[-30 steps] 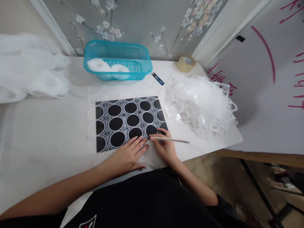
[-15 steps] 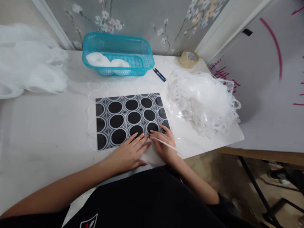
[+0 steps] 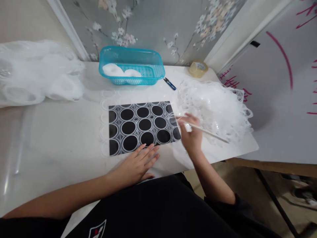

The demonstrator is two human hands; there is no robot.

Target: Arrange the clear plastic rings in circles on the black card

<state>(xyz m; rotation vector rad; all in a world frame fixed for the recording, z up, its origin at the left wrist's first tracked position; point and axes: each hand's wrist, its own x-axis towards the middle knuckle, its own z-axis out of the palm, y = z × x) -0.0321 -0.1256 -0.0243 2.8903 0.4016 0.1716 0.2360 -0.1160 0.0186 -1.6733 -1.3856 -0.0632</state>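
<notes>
A black mat (image 3: 142, 127) with a pattern of white rings lies on the white table (image 3: 56, 142), under a clear sheet. My left hand (image 3: 135, 165) rests flat at the mat's near edge, fingers spread and pressing down. My right hand (image 3: 190, 132) is raised at the mat's right edge, pinched on a thin white stick (image 3: 210, 132) that points right. It hovers beside a heap of clear plastic rings (image 3: 215, 105).
A turquoise basket (image 3: 132, 64) with white rolls stands at the back. Blue snips (image 3: 170, 83) and a roll of tape (image 3: 198, 67) lie behind the heap. White bags (image 3: 37, 77) fill the left. The table's edge runs close on the right.
My right hand lifted off the mat's near-right corner and moved right and back toward the ring heap, still holding the stick. My left hand stayed flat at the near edge.
</notes>
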